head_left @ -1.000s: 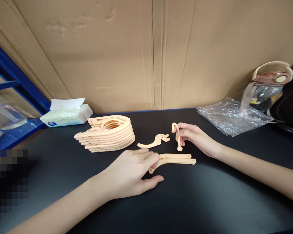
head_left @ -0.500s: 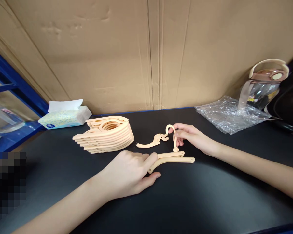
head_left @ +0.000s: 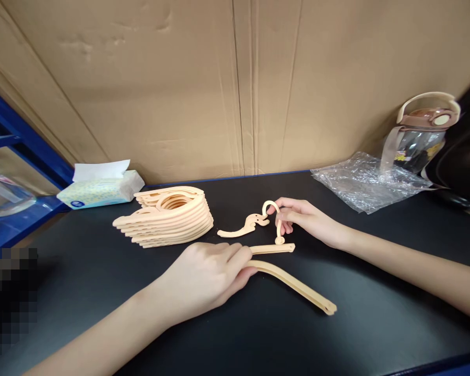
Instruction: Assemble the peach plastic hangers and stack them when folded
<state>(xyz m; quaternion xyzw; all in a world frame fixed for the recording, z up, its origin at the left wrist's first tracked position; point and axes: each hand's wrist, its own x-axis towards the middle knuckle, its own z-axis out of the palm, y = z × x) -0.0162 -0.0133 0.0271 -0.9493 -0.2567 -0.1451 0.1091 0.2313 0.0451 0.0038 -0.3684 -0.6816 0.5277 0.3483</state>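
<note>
Between thumb and fingers, my left hand [head_left: 211, 274] pinches the end of a curved beige plastic bar [head_left: 297, 284], which slants down to the right. A shorter straight beige bar [head_left: 273, 249] sticks out from under the same fingers; whether they grip it too is hidden. My right hand [head_left: 295, 215] is closed on a beige hanger hook [head_left: 279, 223], its round foot pointing down by the end of the straight bar. Just left of the hook lies a curvy beige hanger arm [head_left: 245, 225] with small holes. Further left, several folded beige hangers [head_left: 168, 216] are piled in a neat stack.
A tissue pack [head_left: 102, 187] stands at the back left beside a blue metal frame [head_left: 27, 141]. Crumpled clear plastic wrap [head_left: 366, 183] and a drinking bottle [head_left: 425, 138] are at the back right. Brown cardboard [head_left: 160, 94] rises behind the black table [head_left: 317, 344].
The curved bar's free end has swung down and toward me, away from the straight bar. My left thumb has closed onto its other end. My right hand still holds the hook.
</note>
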